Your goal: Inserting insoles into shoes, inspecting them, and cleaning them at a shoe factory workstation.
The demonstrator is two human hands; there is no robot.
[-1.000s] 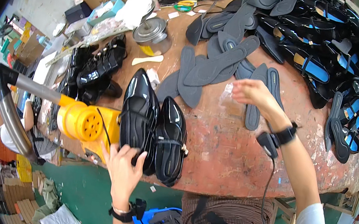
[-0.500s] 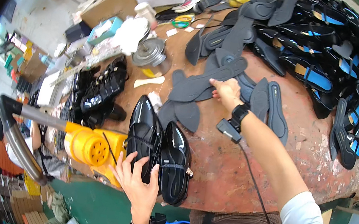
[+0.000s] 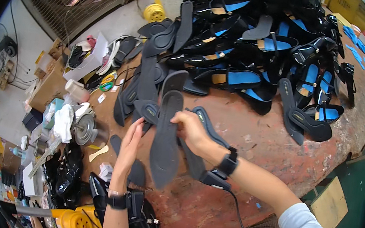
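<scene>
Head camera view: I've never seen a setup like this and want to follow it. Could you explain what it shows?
There is no robot here, only a person working barehanded. The camera sits on the person's head, looking down; its wide fisheye lens bends the edges. The right hand grips a dark grey insole. The left hand is beside it, fingers extended; whether it touches is hard to tell. Both wrists wear black straps. On the reddish worktable lie a heap of glossy black shoes, many blue inside, and loose grey insoles. At the lower left, a yellow device stands by further black shoes.
</scene>
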